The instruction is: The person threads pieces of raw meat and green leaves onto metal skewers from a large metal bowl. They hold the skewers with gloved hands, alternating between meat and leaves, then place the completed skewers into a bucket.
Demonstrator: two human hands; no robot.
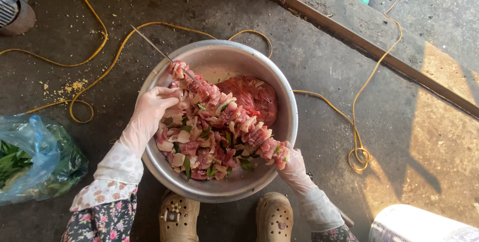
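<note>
A large metal bowl [286, 92] sits on the concrete floor, holding raw pink meat pieces [199, 152] mixed with green leaves. Across it lies a long metal skewer [152, 44] loaded with meat chunks [224, 110], its bare tip pointing up-left past the rim. My left hand [152, 107], in a thin clear glove, presses on the meat near the skewer's upper end. My right hand [293, 168], also gloved, grips the skewer's lower end at the bowl's right rim. A red plastic bag [254, 97] lies inside the bowl behind the skewer.
A yellow cord [357, 122] snakes over the floor around the bowl. A blue plastic bag of green leaves [35, 157] lies at left. My two beige clogs [178, 217] stand below the bowl. A white cylinder [424, 224] is at bottom right, a raised concrete ledge [379, 47] at upper right.
</note>
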